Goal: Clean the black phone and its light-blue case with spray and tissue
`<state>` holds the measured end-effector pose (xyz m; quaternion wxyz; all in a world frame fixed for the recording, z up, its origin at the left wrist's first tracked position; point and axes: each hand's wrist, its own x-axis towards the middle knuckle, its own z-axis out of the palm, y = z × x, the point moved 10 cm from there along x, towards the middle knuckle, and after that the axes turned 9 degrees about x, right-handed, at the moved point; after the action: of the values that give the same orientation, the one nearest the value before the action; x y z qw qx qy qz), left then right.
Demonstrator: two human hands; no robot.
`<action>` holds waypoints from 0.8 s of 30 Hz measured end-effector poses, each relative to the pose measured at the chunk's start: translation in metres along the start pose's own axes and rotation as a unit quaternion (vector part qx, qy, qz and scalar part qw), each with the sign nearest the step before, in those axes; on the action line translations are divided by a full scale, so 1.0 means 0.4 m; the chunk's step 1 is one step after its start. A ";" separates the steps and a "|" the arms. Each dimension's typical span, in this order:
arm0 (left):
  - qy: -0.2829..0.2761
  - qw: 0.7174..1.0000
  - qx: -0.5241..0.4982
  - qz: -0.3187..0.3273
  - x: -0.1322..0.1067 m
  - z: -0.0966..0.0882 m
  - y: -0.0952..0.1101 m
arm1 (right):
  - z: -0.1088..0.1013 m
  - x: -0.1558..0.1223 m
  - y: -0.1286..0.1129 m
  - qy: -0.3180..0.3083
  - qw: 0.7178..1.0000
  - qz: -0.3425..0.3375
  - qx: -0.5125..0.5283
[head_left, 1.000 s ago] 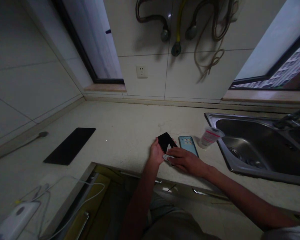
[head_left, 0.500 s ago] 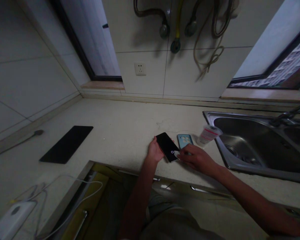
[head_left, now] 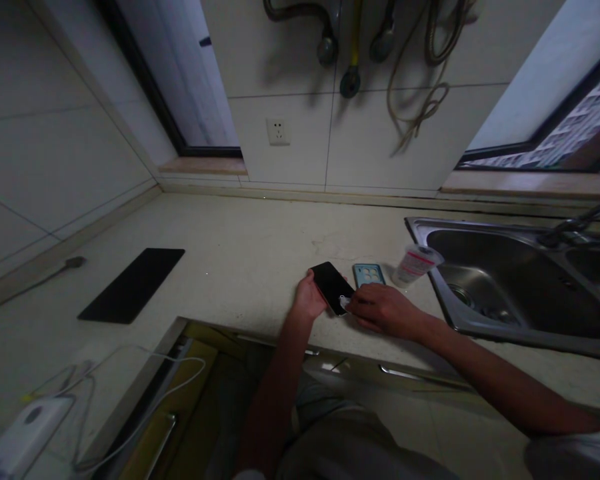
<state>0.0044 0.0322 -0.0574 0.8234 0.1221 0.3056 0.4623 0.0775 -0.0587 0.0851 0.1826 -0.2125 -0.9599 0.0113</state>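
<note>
My left hand [head_left: 309, 299] grips a black phone [head_left: 331, 285] by its left edge, screen up, just above the pale countertop [head_left: 240, 260]. My right hand [head_left: 380, 309] is closed, pinching a small white piece [head_left: 344, 303] against the phone's lower right corner. A teal phone case [head_left: 368, 274] lies flat on the counter just right of the phone, partly hidden behind my right hand.
A small white bottle with a red label [head_left: 414, 263] lies on its side by the steel sink [head_left: 520, 287]. A black flat slab [head_left: 132, 284] rests at the left. A white device with cables [head_left: 25, 427] sits at the lower left. Hoses hang on the tiled wall.
My right hand slid off to the right of the phone, then came back to its lower corner with the white piece. The phone stayed in my left hand.
</note>
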 end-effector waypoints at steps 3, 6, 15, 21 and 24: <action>-0.008 1.000 0.005 -0.001 0.001 0.001 -0.001 | -0.005 -0.008 0.008 0.006 1.000 -0.002 0.000; -0.007 1.000 0.006 -0.003 0.000 0.002 -0.002 | -0.006 -0.013 0.009 0.012 1.000 -0.009 -0.009; -0.003 1.000 0.013 -0.012 0.000 0.004 -0.009 | 0.020 0.006 -0.011 -0.010 0.999 -0.024 -0.024; -0.020 0.999 0.007 -0.036 0.007 0.001 -0.021 | 0.021 0.006 -0.008 0.008 0.999 -0.020 -0.031; -0.012 1.000 0.000 -0.028 0.014 -0.011 -0.019 | 0.021 -0.001 -0.003 0.009 0.999 -0.021 -0.048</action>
<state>0.0091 0.0324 -0.0667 0.8399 0.1190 0.2988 0.4373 0.0745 -0.0595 0.0773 0.1807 -0.2013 -0.9619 -0.0405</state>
